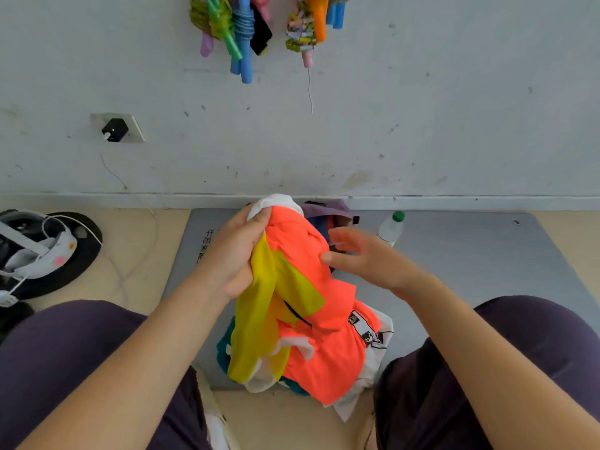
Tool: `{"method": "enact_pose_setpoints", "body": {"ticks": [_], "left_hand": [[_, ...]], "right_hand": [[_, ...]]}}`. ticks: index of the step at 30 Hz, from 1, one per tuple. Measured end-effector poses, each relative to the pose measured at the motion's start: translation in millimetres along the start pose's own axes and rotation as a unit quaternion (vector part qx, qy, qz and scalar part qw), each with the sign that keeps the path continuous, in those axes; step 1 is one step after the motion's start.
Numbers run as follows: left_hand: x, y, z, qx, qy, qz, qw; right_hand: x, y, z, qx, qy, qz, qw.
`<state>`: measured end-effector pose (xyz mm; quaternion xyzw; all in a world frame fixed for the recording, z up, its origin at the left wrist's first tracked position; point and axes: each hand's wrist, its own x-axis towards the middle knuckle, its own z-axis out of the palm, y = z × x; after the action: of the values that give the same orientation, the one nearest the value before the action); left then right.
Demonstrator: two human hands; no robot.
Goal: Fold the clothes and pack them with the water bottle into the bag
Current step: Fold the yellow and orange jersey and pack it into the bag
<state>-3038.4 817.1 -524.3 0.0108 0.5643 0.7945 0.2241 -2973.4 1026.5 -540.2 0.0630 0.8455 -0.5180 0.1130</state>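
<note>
My left hand point(235, 254) grips a bunched garment of orange, yellow and white cloth point(311, 306) and holds it up above the grey mat point(470, 261). Its lower part hangs onto a pile with a teal piece point(224, 349) and white cloth point(373, 368). My right hand point(360, 254) hovers at the garment's right side with relaxed, spread fingers, its fingertips by the orange cloth. A clear water bottle with a green cap point(391, 227) stands on the mat behind my right hand. A purple bag point(328, 211) is partly hidden behind the garment.
The mat lies against a pale wall. At the left on the beige floor sits a black round base point(81, 251) with white gear and cords. A black plug point(113, 129) is in a wall socket. Coloured items point(243, 30) hang above. My knees flank the pile.
</note>
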Motion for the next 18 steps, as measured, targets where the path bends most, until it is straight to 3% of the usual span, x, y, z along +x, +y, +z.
{"method": "enact_pose_setpoints", "body": {"ticks": [3, 7, 9, 11, 12, 14, 16, 18], "left_hand": [[5.6, -5.7, -4.6, 0.028, -0.009, 0.017, 0.999], [17.2, -8.3, -19.5, 0.108, 0.081, 0.028, 0.990], [20.7, -11.4, -28.3, 0.280, 0.098, 0.045, 0.954], [19.8, -15.6, -30.7, 0.467, 0.092, 0.080, 0.876], [16.8, -14.8, -27.5, 0.493, 0.058, 0.098, 0.863], [9.3, -13.2, -17.0, 0.442, -0.098, 0.099, 0.886], [0.6, -16.5, -6.0, 0.414, -0.235, 0.038, 0.879], [-4.4, -22.6, -1.1, 0.459, -0.266, 0.018, 0.847]], "right_hand": [[9.5, 12.6, 21.5, -0.018, -0.102, 0.021, 0.994], [12.0, 16.5, 22.9, 0.039, -0.082, -0.012, 0.996], [9.9, 13.6, 17.3, 0.072, -0.064, -0.023, 0.995], [6.6, 8.0, 14.4, 0.103, -0.084, -0.030, 0.991], [4.4, 6.0, 14.4, 0.123, -0.110, -0.040, 0.986], [-0.7, 0.5, 16.5, 0.127, -0.162, -0.057, 0.977], [-5.6, -5.3, 19.4, 0.084, -0.190, -0.069, 0.976], [-6.3, -4.4, 20.4, 0.050, -0.189, -0.074, 0.978]]}}
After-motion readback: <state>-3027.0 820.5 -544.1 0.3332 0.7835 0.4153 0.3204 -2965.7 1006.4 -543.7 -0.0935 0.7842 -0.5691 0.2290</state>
